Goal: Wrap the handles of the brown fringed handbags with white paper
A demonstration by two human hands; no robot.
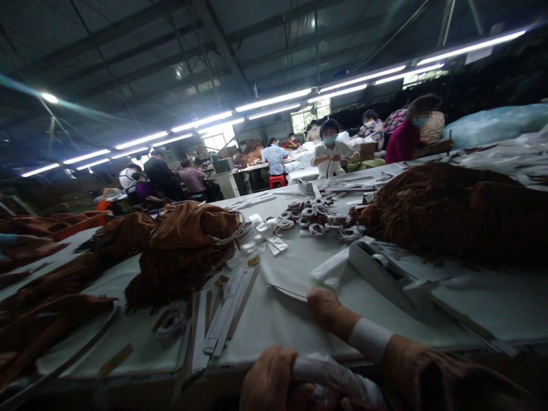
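Low in the view, my left hand (269,377) is closed around a thick white-wrapped roll (338,379) that looks like a strap bound in thin wrapping. Over the table, my right hand (329,311) is closed on the near end of a thin pale strip (286,291); its material is too dark to tell. The strip points away to the left above the white tabletop (282,325). Just beyond the right hand stands a grey tape dispenser (381,274), with a white plastic packet (331,267) beside it. Flat white and brown strips (225,311) lie left of my hands.
Brown fringed bags (184,251) are heaped on the left, and a large brown fringed pile (462,211) rises on the right. Several white-wrapped coils (317,220) cluster mid-table. Across the table a person in white (334,157) works; others sit farther back.
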